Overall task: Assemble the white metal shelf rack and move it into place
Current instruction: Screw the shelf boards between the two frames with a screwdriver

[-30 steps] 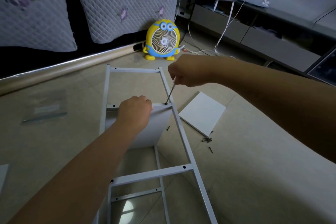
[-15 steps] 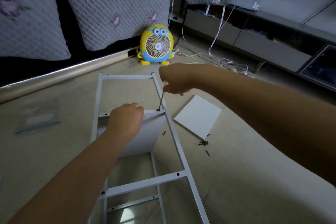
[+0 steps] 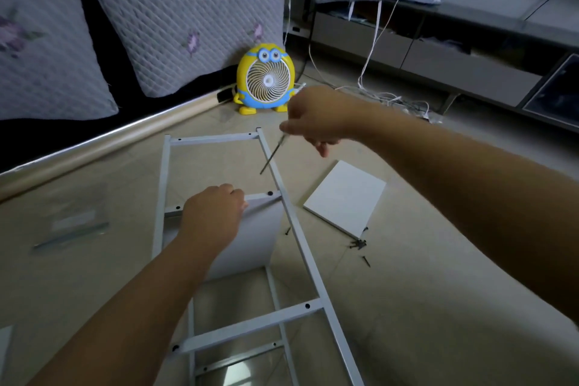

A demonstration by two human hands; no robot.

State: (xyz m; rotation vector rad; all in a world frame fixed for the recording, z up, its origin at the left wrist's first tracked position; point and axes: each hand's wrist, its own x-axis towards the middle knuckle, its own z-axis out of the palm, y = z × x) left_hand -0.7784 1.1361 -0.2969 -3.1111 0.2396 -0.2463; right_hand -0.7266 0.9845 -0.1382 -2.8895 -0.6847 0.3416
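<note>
The white metal rack frame point(image 3: 299, 247) lies on the floor like a ladder, running away from me. A white shelf board point(image 3: 250, 238) stands on edge inside it under the middle crossbar. My left hand point(image 3: 213, 216) grips the top edge of that board, fingers curled over it. My right hand point(image 3: 313, 119) holds a thin screwdriver point(image 3: 272, 155) in the air above the right rail, its tip clear of the black screw point(image 3: 269, 193) in the crossbar.
A second white board point(image 3: 346, 199) lies flat on the floor right of the frame, with several black screws point(image 3: 358, 244) beside it. A yellow cartoon fan point(image 3: 266, 80) stands beyond the frame. White cables point(image 3: 391, 97) trail at the back right. Quilted cushions point(image 3: 175, 9) lean behind.
My right hand has lifted the screwdriver off the screw in the crossbar and pulled it up and away. My left hand stays on the board.
</note>
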